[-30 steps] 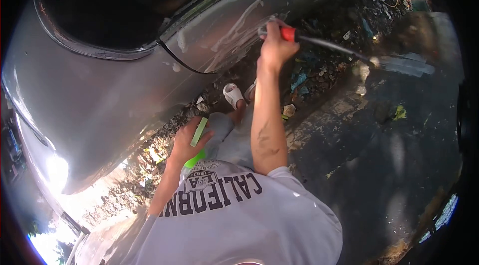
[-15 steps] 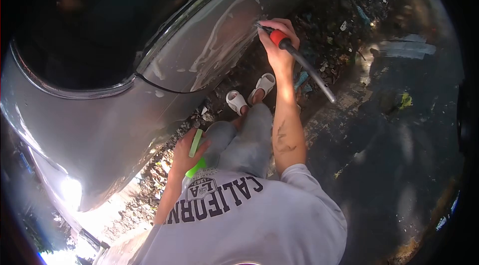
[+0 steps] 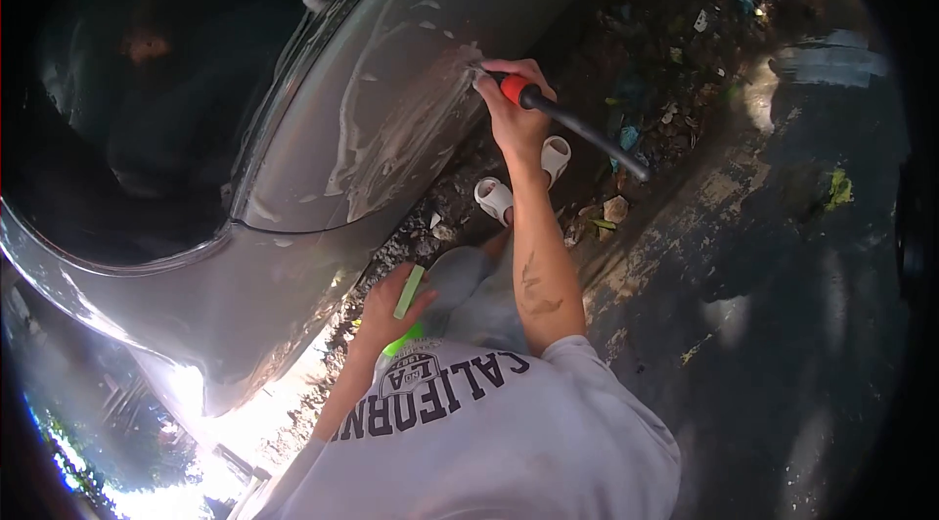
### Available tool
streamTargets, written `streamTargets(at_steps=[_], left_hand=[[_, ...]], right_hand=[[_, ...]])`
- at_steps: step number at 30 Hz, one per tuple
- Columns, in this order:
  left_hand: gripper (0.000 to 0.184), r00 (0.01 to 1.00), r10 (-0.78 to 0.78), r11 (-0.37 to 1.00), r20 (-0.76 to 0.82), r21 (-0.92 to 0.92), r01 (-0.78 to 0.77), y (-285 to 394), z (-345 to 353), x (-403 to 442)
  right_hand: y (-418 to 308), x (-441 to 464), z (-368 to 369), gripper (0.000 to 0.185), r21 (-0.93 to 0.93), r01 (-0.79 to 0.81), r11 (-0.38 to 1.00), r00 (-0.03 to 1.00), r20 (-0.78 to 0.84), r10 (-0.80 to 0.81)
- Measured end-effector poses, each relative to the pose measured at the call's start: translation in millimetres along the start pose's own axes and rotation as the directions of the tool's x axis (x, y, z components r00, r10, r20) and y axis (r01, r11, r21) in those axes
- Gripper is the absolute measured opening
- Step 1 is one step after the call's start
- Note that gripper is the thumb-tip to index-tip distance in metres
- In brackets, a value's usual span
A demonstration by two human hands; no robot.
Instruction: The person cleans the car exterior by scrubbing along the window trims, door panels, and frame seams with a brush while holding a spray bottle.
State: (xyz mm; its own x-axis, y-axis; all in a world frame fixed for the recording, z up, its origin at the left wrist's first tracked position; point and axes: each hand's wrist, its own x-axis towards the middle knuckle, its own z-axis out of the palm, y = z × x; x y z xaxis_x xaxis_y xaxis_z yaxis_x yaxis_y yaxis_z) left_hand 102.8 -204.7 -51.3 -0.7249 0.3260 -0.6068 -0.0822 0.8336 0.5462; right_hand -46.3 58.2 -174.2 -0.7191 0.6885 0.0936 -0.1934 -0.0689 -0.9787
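My right hand [image 3: 518,109] is closed round a red and black brush [image 3: 518,91], whose long black handle points down to the right. The brush's tip, partly hidden by the fingers, is at the side of a grey car [image 3: 391,80], among whitish wet streaks. Low in front of my body, my left hand [image 3: 384,312] is wrapped round a green bottle [image 3: 403,337] with a pale green top.
White sandals [image 3: 494,195] are on my feet beside the car. Leaves, stones and litter [image 3: 675,119] lie on the ground along it. A dark paved surface [image 3: 763,324] with worn patches stretches to the right.
The view has turned and shifted along the car. My right hand has moved slightly along the streaked side, and the brush handle has swung downward. My left hand keeps hold of the bottle.
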Motion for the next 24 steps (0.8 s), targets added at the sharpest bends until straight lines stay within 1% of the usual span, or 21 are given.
streamTargets(at_steps=[1,3,5,7,9,10,12,13,14,15,16,17,18,19,20,21,22,23,24], left_hand=[[0.028,1.000,-0.003,1.000,0.005,0.009,0.003,4.0,0.5,5.9],[0.029,1.000,0.006,0.999,0.011,0.041,-0.006,10.8,0.1,10.0],[0.030,0.999,-0.012,0.999,0.035,0.041,0.011,16.6,-1.0,15.4],[0.030,0.998,-0.037,0.999,0.053,0.039,0.035,18.8,1.4,21.1],[0.031,0.998,0.041,0.996,0.047,0.077,-0.045,17.1,7.2,26.6],[0.031,0.999,0.026,0.996,0.048,0.082,-0.030,18.3,10.1,28.3],[0.030,0.998,0.013,0.995,0.057,0.102,-0.019,25.2,9.8,30.9],[0.030,0.998,0.018,0.994,0.058,0.105,-0.024,30.6,8.4,33.6],[0.029,0.997,-0.023,0.998,0.071,0.063,0.019,37.1,6.4,32.8],[0.028,0.994,-0.063,0.998,0.085,0.021,0.061,43.6,4.3,32.9],[0.028,0.994,-0.064,0.998,0.085,0.020,0.062,49.4,3.4,36.4],[0.026,0.998,-0.029,0.996,-0.056,-0.082,0.024,56.0,3.8,42.8],[0.025,0.979,-0.013,0.985,-0.204,-0.173,-0.023,64.7,3.8,48.7],[0.024,0.963,-0.031,0.963,-0.267,-0.267,-0.044,83.4,2.5,59.4],[0.023,0.927,0.022,0.949,-0.374,-0.284,-0.137,98.3,6.0,74.3],[0.023,0.900,0.047,0.938,-0.433,-0.291,-0.189,110.4,7.5,87.7],[0.023,0.868,0.071,0.926,-0.491,-0.292,-0.241,122.3,9.1,101.2],[0.021,0.872,0.008,0.942,-0.489,-0.288,-0.170,131.8,7.9,110.4],[0.020,0.873,-0.056,0.954,-0.485,-0.284,-0.096,135.9,8.1,117.9]], right_hand=[[-11.2,5.6,3.9,0.020,0.003,-0.006,1.000,1.000,-0.008,0.006],[-29.8,10.9,10.8,0.020,-0.003,-0.048,0.999,0.998,0.041,0.048],[-3.9,-1.5,2.8,0.020,-0.015,-0.057,0.998,0.998,0.021,0.057],[-10.5,0.7,2.4,0.020,-0.024,-0.069,0.997,0.998,0.008,0.069],[-18.4,-1.4,6.3,0.019,0.028,-0.061,0.998,0.998,0.004,0.061],[-15.3,-4.6,10.5,0.019,0.034,-0.076,0.997,0.997,0.006,0.076],[-12.6,-8.9,15.6,0.019,0.034,-0.093,0.995,0.992,-0.083,0.096],[0.3,-20.5,6.3,0.020,-0.001,-0.178,0.984,0.982,-0.064,0.178],[11.9,-34.1,-3.3,0.020,-0.001,-0.180,0.984,0.982,-0.066,0.179],[20.9,-45.4,-12.6,0.018,0.018,-0.235,0.972,0.968,-0.083,0.236],[18.1,-49.1,-21.3,0.017,0.039,-0.289,0.957,0.952,-0.097,0.292],[14.6,-53.2,-33.2,0.017,0.003,-0.336,0.942,0.937,-0.101,0.335],[-4.4,-48.2,-43.6,0.021,0.074,-0.546,0.834,0.828,-0.100,0.551],[6.1,-54.1,-54.2,0.024,0.164,-0.536,0.828,0.829,-0.084,0.553],[18.0,-59.6,-64.4,0.027,0.252,-0.520,0.816,0.831,-0.069,0.551],[20.2,-63.0,-73.8,0.027,0.252,-0.522,0.815,0.833,-0.056,0.551],[19.2,-67.0,-84.1,0.029,0.276,-0.555,0.784,0.808,-0.046,0.588],[17.6,-72.4,-94.4,0.031,0.297,-0.589,0.752,0.780,-0.036,0.625],[16.3,-79.5,-104.0,0.031,0.293,-0.590,0.752,0.782,-0.025,0.623]])
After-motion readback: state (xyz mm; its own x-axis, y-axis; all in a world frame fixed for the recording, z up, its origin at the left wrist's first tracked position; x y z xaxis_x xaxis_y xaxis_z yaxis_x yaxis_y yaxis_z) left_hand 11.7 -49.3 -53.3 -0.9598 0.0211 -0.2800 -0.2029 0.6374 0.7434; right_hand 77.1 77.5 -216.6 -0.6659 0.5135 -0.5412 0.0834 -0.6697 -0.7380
